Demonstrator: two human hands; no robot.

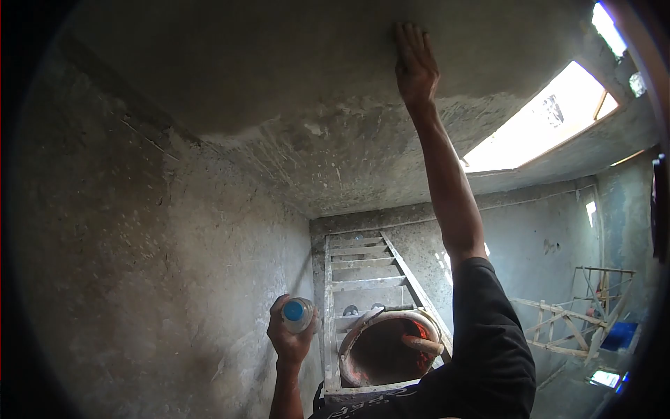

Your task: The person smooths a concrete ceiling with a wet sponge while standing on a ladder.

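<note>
My left hand (289, 340) is closed around a clear plastic bottle (312, 322) with a blue cap (293, 311), held upright beside the left wall. My right arm stretches up, and my right hand (417, 66) lies with fingers extended against the darker, smooth plaster of the ceiling (300, 63). Below that arm sits a bucket (347, 365) with a pale, crusted rim and reddish inside. Dark material fills part of it. A rounded wooden handle (421, 343) sticks out over its right side.
A wooden ladder (368, 285) stands around the bucket. Rough plastered wall (230, 244) rises close on my left. Bright daylight enters through an opening (537, 126) at the upper right. Wooden frames (565, 328) and a blue object (620, 336) lie lower right.
</note>
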